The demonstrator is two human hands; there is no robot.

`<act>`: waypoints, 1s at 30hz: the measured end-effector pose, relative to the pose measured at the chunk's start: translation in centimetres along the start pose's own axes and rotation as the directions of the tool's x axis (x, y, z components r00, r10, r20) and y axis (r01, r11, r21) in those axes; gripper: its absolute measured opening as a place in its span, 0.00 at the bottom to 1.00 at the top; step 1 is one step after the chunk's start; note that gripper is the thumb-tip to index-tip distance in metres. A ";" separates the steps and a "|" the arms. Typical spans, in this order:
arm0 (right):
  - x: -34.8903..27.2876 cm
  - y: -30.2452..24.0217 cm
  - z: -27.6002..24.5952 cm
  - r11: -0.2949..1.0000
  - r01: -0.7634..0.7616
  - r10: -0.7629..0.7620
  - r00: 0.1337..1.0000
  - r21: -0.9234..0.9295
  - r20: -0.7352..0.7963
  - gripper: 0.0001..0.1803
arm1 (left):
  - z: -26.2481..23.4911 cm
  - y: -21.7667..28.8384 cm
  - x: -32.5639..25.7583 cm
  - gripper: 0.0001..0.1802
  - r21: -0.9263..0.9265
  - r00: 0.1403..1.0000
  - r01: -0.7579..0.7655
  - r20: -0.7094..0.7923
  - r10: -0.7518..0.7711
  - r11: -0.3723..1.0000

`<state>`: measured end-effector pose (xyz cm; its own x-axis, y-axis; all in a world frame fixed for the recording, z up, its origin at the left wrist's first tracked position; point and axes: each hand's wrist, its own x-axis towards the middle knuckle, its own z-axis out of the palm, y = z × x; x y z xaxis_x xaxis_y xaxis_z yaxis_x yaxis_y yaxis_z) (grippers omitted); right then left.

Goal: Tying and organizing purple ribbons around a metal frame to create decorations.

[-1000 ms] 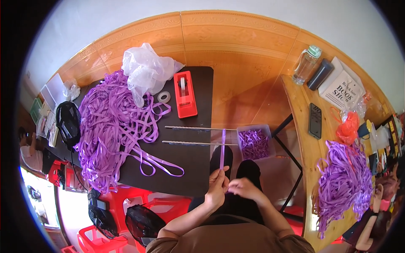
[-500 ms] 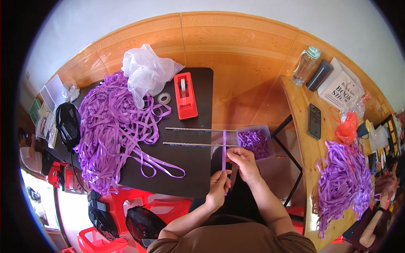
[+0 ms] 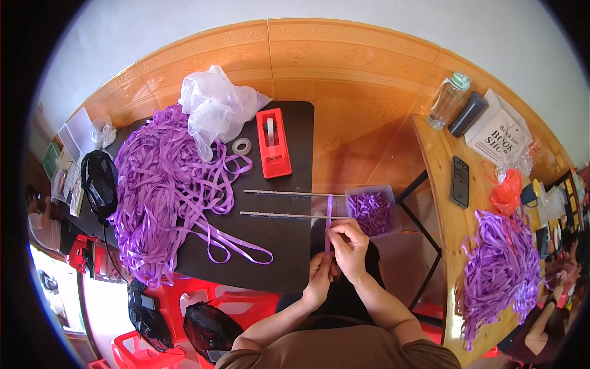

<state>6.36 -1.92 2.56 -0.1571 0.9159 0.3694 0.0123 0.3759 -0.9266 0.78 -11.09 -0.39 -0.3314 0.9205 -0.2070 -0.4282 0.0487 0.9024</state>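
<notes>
A purple ribbon strip [image 3: 330, 209] runs near-vertically across the ends of two thin metal rods [image 3: 286, 193] that jut past the black table's right edge. My left hand [image 3: 318, 280] is closed on the strip's lower part. Just above it, my right hand [image 3: 350, 246] pinches the same strip between thumb and fingers, below the nearer rod. The strip's lowest end is hidden by my fingers. Beyond my right hand is a clear plastic bin [image 3: 394, 216] holding many short purple ribbon pieces [image 3: 370, 212].
On the black table [image 3: 270, 252] lie a big heap of purple ribbon [image 3: 166, 190], a white plastic bag [image 3: 218, 101], a red tape dispenser [image 3: 274, 144] and a tape roll [image 3: 242, 146]. The wooden table [image 3: 439, 178] holds a phone [image 3: 460, 181], bottles and more ribbon [image 3: 498, 264]. Another person sits far right.
My right hand has shifted slightly left and down, its fingers now closed on the strip nearer my left hand. The whole view has shifted slightly.
</notes>
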 end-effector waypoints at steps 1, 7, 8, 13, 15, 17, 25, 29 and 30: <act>0.0 -0.1 0.1 1.000 0.001 -0.001 1.000 0.000 0.000 0.04 | -0.1 -0.2 0.1 0.14 0.028 1.000 -0.022 -0.017 0.022 0.999; 0.0 0.4 0.3 0.961 -0.203 0.198 0.979 0.189 0.046 0.04 | -0.1 -0.7 0.4 0.14 -0.003 1.000 0.005 -0.005 -0.005 1.000; -0.1 0.4 0.1 0.901 -0.322 0.306 0.947 0.289 0.101 0.04 | -0.2 -0.7 0.4 0.14 -0.003 1.000 0.005 -0.005 -0.005 1.000; 0.0 0.7 0.0 0.795 -0.428 0.394 0.903 0.430 0.170 0.04 | -0.3 -0.4 0.1 0.14 -0.131 0.997 0.056 0.052 -0.050 0.990; -0.1 1.0 -0.2 0.798 -0.450 0.419 0.892 0.400 0.169 0.02 | -0.3 -0.1 0.0 0.14 -0.127 0.996 0.081 0.054 -0.075 0.989; 0.1 0.8 -0.2 0.791 -0.451 0.421 0.892 0.413 0.166 0.02 | -0.4 0.0 -0.1 0.15 -0.121 0.994 0.105 0.055 -0.099 0.987; 0.9 1.2 -0.1 0.788 -0.419 0.384 0.907 0.451 0.172 0.12 | -0.4 0.2 -0.2 0.14 -0.107 0.997 0.073 0.035 -0.070 0.992; 1.1 1.4 -0.4 0.706 -0.470 0.422 0.880 0.530 0.219 0.13 | -0.3 0.4 -0.4 0.14 -0.086 0.997 0.071 0.041 -0.068 0.994; 1.2 1.4 -0.5 0.693 -0.487 0.434 0.870 0.532 0.233 0.13 | -0.4 0.5 -0.6 0.15 -0.084 0.995 0.079 0.059 -0.074 0.993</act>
<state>6.64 -0.27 1.76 -0.3612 0.9274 -0.0969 -0.4400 -0.2611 -0.8592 0.45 -11.74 -0.01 -0.2486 0.9355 -0.2510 -0.5226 0.0886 0.8480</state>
